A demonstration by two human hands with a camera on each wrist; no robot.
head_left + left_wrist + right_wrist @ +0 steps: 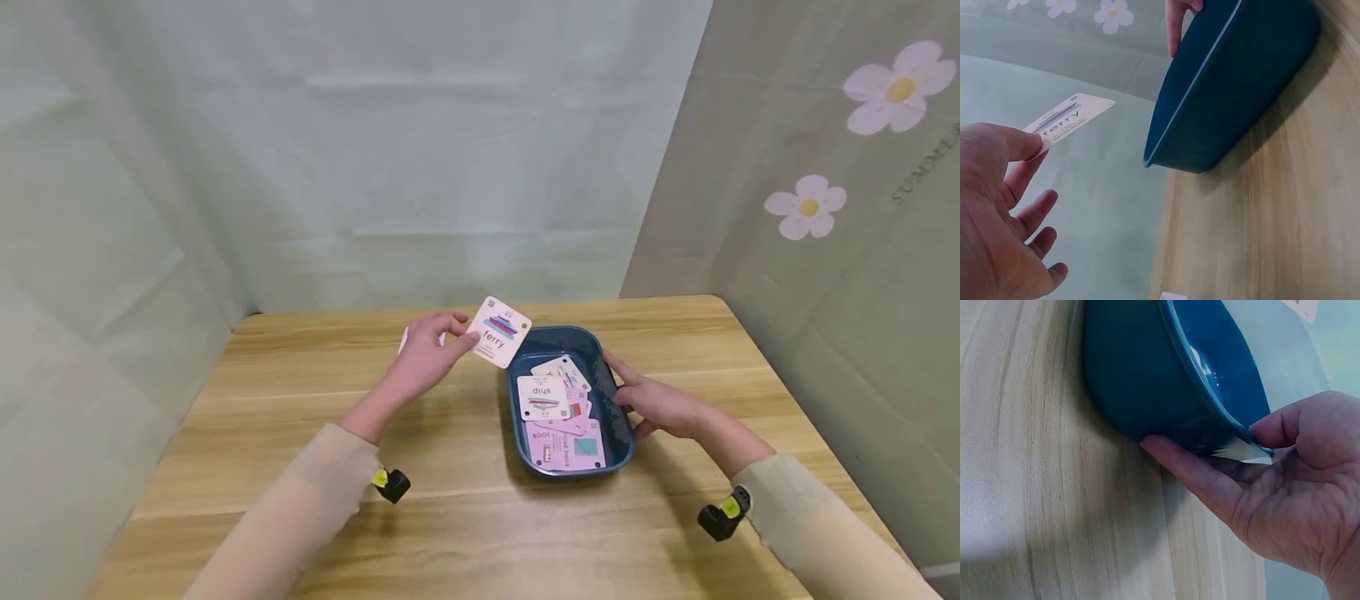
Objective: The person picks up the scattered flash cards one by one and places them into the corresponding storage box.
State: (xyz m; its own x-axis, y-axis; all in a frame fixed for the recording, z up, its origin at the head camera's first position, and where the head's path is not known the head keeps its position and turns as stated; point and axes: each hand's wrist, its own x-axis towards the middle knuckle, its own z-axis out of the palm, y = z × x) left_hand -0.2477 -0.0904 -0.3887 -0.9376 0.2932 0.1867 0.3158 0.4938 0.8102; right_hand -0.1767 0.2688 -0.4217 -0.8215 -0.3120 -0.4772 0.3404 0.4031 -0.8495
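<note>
My left hand [429, 357] pinches a white square picture card [501, 330] marked "ferry" between thumb and forefinger; its other fingers are spread loosely in the left wrist view. The card is raised beside the far left corner of a dark blue plastic bin [561, 337]. My right hand [663, 406] grips the bin's right side, with a digit over the rim and other fingers against the outer wall [1141, 381]. Inside the bin lie several cards, among them a white "ship" card [543, 398] on top and a pink "exercise book" card [581, 447].
Another light card [1174, 296] lies on the wooden table [300, 375], mostly hidden behind my left hand in the head view. Pale fabric walls [465, 167] stand behind the table and at both sides.
</note>
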